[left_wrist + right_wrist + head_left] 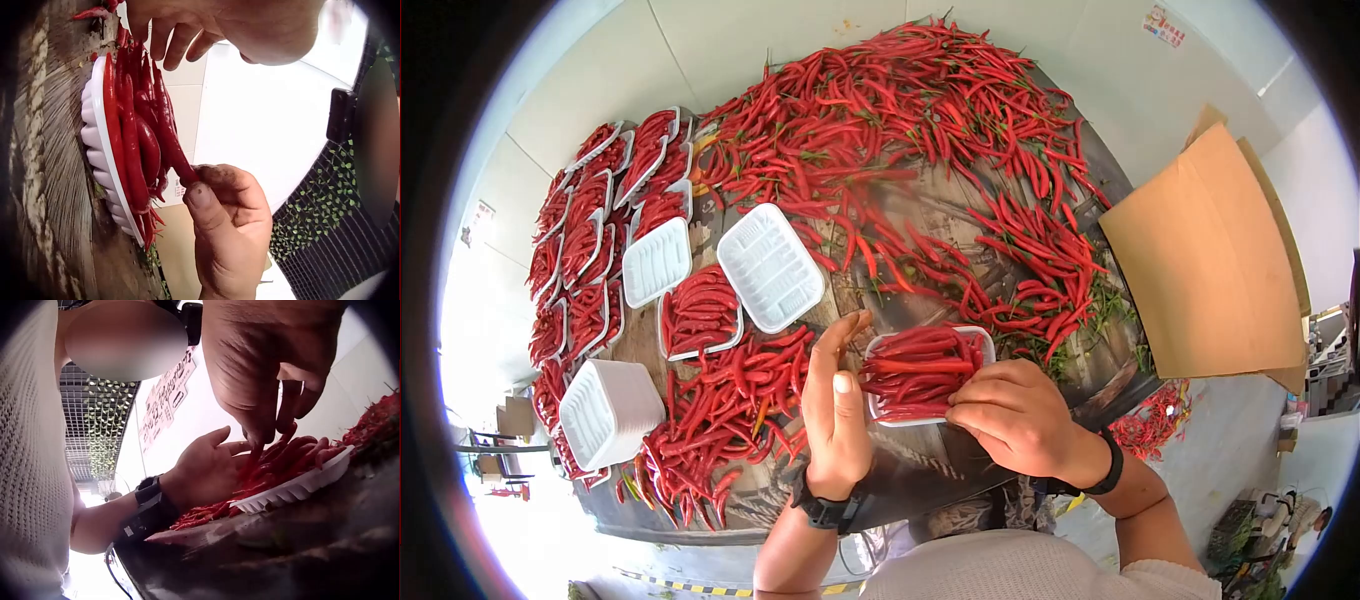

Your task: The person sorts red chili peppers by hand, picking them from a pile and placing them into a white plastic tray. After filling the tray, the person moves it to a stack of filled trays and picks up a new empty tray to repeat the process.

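The person is mid-fill on one white foam tray of red chili peppers, sitting at the near edge of the table, right in front of them. The left hand stands flat on edge against the tray's left end, fingers straight, squaring the peppers up. The right hand has its fingers curled down on the tray's near right corner, fingertips among the peppers.

To do this bit well, probably best to keep the left palm as a stop and nudge the tips in so nothing hangs over the rim.

Count: one tray in hand, two empty trays lying flat, one stack of empties, one filled tray close by, plus a dozen or so filled ones at far left, hard to count exactly. Loose peppers: way too many.
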Demonstrator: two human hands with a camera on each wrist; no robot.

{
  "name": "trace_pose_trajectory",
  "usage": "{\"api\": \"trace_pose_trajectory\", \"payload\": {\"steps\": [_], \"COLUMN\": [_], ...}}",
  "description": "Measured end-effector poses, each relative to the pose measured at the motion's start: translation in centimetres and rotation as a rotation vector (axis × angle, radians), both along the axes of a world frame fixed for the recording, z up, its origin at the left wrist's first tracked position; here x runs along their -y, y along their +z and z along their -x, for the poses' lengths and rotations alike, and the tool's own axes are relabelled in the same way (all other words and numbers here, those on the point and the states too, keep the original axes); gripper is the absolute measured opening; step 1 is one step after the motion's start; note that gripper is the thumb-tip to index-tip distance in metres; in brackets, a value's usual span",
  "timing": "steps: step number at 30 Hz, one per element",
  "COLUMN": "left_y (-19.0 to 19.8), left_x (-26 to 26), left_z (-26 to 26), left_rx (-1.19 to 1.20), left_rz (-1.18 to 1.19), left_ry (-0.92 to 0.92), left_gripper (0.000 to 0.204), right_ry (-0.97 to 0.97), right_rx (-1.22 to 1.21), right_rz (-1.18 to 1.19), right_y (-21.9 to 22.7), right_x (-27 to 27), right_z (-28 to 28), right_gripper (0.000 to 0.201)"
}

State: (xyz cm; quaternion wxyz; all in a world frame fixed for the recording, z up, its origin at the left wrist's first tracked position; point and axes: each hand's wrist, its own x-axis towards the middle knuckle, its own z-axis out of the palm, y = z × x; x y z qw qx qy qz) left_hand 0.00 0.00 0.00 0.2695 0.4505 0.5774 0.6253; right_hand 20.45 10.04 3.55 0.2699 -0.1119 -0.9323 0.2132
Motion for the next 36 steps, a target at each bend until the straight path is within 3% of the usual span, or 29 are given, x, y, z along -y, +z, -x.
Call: {"api": "trace_pose_trajectory", "payload": {"steps": [8, 18, 26, 36], "left_y": [-0.1, -0.1, 0.0, 0.1], "left_x": [-0.3, -0.2, 0.1, -0.3], "left_z": [-0.4, -0.4, -0.3, -0.3], "left_rx": [-0.038, -0.049, -0.015, -0.072], "left_rz": [-0.019, -0.015, 0.041, 0.027], "left_ry": [0.049, 0.041, -0.015, 0.021], "left_gripper": [0.071, 0.072, 0.075, 0.072], "right_ry": [-0.102, -0.139, -0.217, -0.168], "right_rx": [-0.163, -0.170, -0.250, -0.195], "right_rz": [-0.005, 0.038, 0.247, 0.246], "right_y": [0.4, -0.1, -0.3, -0.5], "right_x": [-1.2, -2.4, -2.3, -2.4], "right_z": [0.6, 2.0, 2.6, 2.7], "right_gripper": [0.031, 0.028, 0.021, 0.022]}}
